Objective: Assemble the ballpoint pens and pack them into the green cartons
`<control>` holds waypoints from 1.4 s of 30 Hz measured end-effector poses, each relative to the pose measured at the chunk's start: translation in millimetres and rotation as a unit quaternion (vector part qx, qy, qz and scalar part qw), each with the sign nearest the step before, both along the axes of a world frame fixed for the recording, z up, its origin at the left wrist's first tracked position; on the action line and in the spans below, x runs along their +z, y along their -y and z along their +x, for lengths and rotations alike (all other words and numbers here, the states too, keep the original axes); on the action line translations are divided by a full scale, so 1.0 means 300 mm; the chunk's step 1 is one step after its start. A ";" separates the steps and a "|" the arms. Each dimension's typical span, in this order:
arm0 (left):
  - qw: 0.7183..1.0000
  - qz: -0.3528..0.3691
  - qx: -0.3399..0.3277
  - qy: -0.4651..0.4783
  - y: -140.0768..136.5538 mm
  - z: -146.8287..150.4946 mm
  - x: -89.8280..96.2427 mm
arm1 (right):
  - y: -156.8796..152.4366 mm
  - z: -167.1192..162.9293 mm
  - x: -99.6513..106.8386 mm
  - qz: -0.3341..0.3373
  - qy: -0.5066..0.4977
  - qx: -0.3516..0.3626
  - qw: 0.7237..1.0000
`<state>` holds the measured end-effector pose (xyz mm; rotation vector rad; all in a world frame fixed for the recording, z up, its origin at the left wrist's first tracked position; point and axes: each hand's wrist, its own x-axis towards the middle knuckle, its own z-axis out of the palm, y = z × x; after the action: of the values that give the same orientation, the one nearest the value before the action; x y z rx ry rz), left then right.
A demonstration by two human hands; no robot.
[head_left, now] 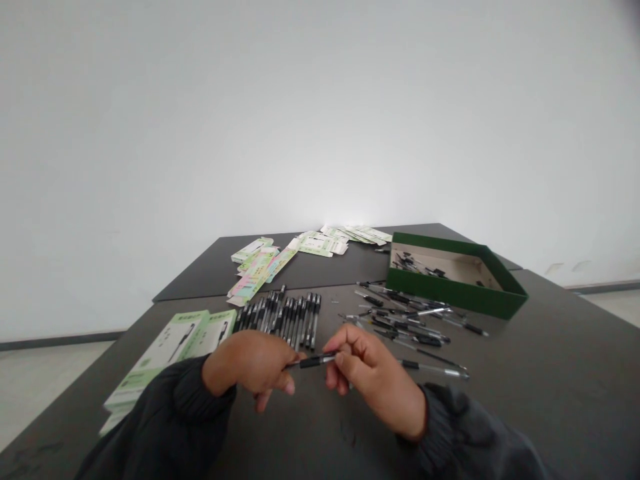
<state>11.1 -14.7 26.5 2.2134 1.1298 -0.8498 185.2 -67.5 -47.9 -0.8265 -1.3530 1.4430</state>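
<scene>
Between my two hands a pen [311, 362] with a black grip lies almost level, just above the dark table. My left hand [253, 363] is closed on its thin left end. The fingers of my right hand [363, 363] pinch the pen's other end, which they partly hide. Beyond my left hand, capped pens [300, 317] lie side by side in a row. To the right of my right hand, loose pen parts and pens [405, 317] are scattered in a heap.
Green and white boxes [160, 350] are stacked at the left. Flattened cartons [260, 273] and more pale cartons [320, 243] lie farther back. At the right, a green open box [450, 293] holds black pen parts. A white wall [320, 113] stands behind the table [540, 387].
</scene>
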 end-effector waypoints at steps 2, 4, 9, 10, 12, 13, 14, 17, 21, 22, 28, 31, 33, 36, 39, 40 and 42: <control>1.000 0.004 -0.001 0.003 0.001 -0.001 -0.001 | 0.002 0.000 0.003 0.017 0.038 -0.012 0.999; 1.000 0.010 0.000 0.006 0.002 -0.001 0.000 | 0.004 0.000 0.005 0.018 0.056 -0.011 0.998; 1.000 -0.017 0.011 0.012 0.004 0.000 0.008 | 0.007 0.008 -0.008 0.023 0.047 0.035 0.998; 0.999 -0.022 0.015 0.018 0.004 -0.002 0.009 | 0.007 0.010 -0.012 0.027 0.053 0.041 0.997; 0.999 -0.022 0.018 0.030 0.002 -0.008 0.008 | 0.007 0.014 -0.020 0.038 0.086 0.048 0.994; 0.999 -0.017 0.017 0.031 0.000 -0.013 0.007 | 0.005 0.016 -0.023 0.045 0.108 0.053 0.992; 0.999 -0.012 0.014 0.030 -0.003 -0.018 0.007 | 0.003 0.018 -0.025 0.053 0.132 0.059 0.988; 0.999 0.001 0.000 0.032 -0.014 -0.033 0.009 | -0.012 0.031 -0.024 0.091 0.228 0.077 0.966; 0.999 0.000 -0.015 0.052 -0.024 -0.047 0.020 | -0.065 0.078 -0.017 0.160 0.405 -0.008 0.900; 0.999 0.000 -0.015 0.053 -0.025 -0.048 0.022 | -0.082 0.094 -0.017 0.168 0.435 -0.034 0.884; 0.999 -0.010 -0.012 0.041 -0.026 -0.045 0.023 | -0.131 0.133 -0.046 0.144 0.573 -0.107 0.799; 0.999 -0.013 -0.005 0.031 -0.026 -0.042 0.019 | -0.097 0.092 -0.074 0.166 0.617 -0.087 0.764; 1.000 -0.012 -0.001 0.022 -0.024 -0.040 0.018 | -0.071 0.058 -0.096 0.181 0.642 -0.064 0.742; 1.000 -0.009 -0.005 0.016 -0.020 -0.034 0.022 | -0.058 0.027 -0.125 0.188 0.669 -0.050 0.718; 1.000 -0.007 -0.003 0.008 -0.015 -0.028 0.030 | -0.089 0.034 -0.143 0.172 0.687 -0.059 0.704; 1.000 -0.006 -0.002 0.007 -0.014 -0.027 0.032 | -0.103 0.042 -0.145 0.165 0.691 -0.065 0.701; 1.000 -0.006 -0.004 0.008 -0.012 -0.025 0.033 | -0.126 0.060 -0.144 0.154 0.697 -0.079 0.696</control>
<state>3.5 -11.0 36.3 2.2123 1.1054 -0.8388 203.1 -29.6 -91.2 -1.8853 -2.3926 0.1590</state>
